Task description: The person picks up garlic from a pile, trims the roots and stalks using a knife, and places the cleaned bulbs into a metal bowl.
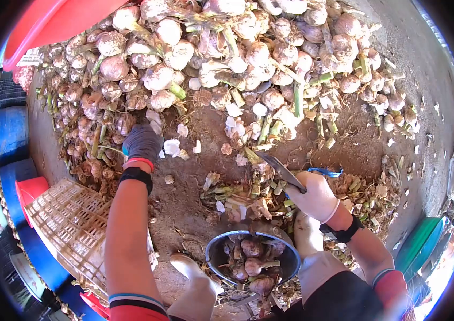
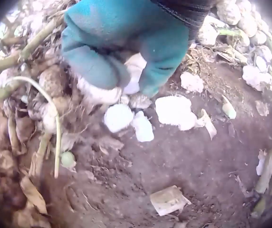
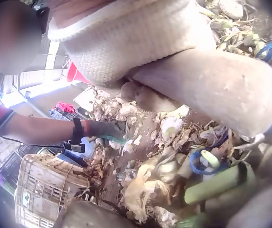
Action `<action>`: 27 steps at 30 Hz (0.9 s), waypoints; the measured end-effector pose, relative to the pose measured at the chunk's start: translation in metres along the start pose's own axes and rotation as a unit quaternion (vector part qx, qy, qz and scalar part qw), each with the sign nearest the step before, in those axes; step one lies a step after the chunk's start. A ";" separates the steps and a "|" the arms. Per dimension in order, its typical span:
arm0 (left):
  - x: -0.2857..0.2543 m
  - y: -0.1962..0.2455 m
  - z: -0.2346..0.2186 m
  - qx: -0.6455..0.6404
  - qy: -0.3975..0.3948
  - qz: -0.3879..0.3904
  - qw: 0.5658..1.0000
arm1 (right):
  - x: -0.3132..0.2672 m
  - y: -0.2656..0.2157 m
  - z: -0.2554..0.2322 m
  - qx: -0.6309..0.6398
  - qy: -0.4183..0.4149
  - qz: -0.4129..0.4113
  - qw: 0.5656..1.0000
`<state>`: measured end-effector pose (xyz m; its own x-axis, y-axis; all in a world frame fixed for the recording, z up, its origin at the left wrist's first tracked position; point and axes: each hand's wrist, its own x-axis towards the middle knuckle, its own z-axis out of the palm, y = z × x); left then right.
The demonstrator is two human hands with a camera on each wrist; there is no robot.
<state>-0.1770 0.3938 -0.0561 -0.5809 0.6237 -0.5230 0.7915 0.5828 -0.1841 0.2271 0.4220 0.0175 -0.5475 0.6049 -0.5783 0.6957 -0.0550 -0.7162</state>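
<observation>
At the far left of the head view sit dark blue barrels (image 1: pixel 12 134) and, nearer you, a pale lattice crate (image 1: pixel 69 224) lying on the dirt floor (image 1: pixel 184 176). Above it a red tub (image 1: pixel 50 21) tips over the big garlic pile (image 1: pixel 227 59) that spreads across the top of the view.

Your left hand (image 1: pixel 142 143), in a teal glove with a red cuff and black wrist strap, reaches into the left edge of that pile. In the left wrist view its fingers (image 2: pixel 95 69) are curled round a pale bulb (image 2: pixel 100 92), pinching it against the thumb, with rooty bulbs and green stalks crowded just beside it. White skin scraps (image 2: pixel 174 110) lie on the dirt just right of the hand.

Between your white boots (image 1: pixel 197 289) stands a metal bowl (image 1: pixel 213 251) holding several trimmed bulbs. Above it is a heap of cut stalks (image 1: pixel 243 195) and skins.

Your right hand (image 1: pixel 315 197), in a whitish glove, is wrapped round blue-handled shears (image 1: pixel 283 171), whose dark blades point up and left over the heap. The right wrist view shows mostly the gloved fist; the grip itself is hidden there. A green bin (image 1: pixel 417 243) stands at the far right.
</observation>
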 end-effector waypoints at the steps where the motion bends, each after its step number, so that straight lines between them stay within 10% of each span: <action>1: -0.005 -0.004 0.008 0.083 0.010 -0.015 0.996 | -0.002 0.001 -0.001 -0.011 0.023 -0.022 0.999; 4: -0.060 0.009 -0.015 0.200 -0.018 0.002 0.980 | -0.003 0.011 0.000 -0.043 0.046 -0.042 0.997; 6: -0.079 -0.001 -0.006 0.111 0.134 0.055 0.983 | -0.005 0.015 0.004 -0.064 0.046 -0.037 0.996; 10: 0.006 -0.108 0.094 -0.186 0.086 0.011 0.979 | -0.006 0.012 0.007 -0.064 0.036 -0.037 0.997; 15: -0.072 -0.035 0.070 -0.176 0.255 0.215 0.926 | -0.007 0.015 0.015 -0.070 0.022 -0.052 0.996; 17: -0.107 -0.008 0.076 -0.153 0.188 0.338 0.909 | -0.007 0.013 0.018 -0.066 0.014 -0.042 0.997; 20: -0.160 0.034 0.067 -0.270 0.223 0.260 0.899 | -0.010 0.002 0.022 -0.061 0.022 -0.065 0.996; 22: -0.183 0.043 0.058 -0.371 0.027 0.241 0.896 | -0.012 -0.004 0.023 -0.079 0.007 -0.066 0.995; 24: -0.200 0.042 0.059 -0.411 -0.001 0.248 0.877 | -0.016 -0.010 0.024 -0.097 -0.019 -0.068 0.993; 27: -0.231 0.047 0.040 -0.651 -0.090 0.212 0.723 | -0.022 -0.022 0.031 -0.128 -0.036 -0.129 0.983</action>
<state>0.0019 0.2567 0.0230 -0.2114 0.8807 -0.4239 -0.0265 0.4284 0.9032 0.2091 0.3854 0.0341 -0.7457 0.5137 -0.4242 0.6193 0.2997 -0.7257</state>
